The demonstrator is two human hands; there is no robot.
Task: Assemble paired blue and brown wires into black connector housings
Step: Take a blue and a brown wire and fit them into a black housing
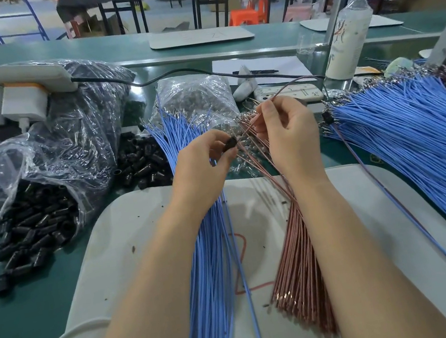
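Left hand [203, 163] fingers pinch a small black plastic connector housing [231, 142] above the green surface [17, 306]. Right hand [287, 128] fingers pinch a thin brown wire [286, 87], its tip just beside the housing. Best practice is probably to align the terminal squarely with the cavity, then push straight.

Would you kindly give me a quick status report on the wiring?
Left hand pinches black housing. Right hand holds brown wire at it. Nothing between them.
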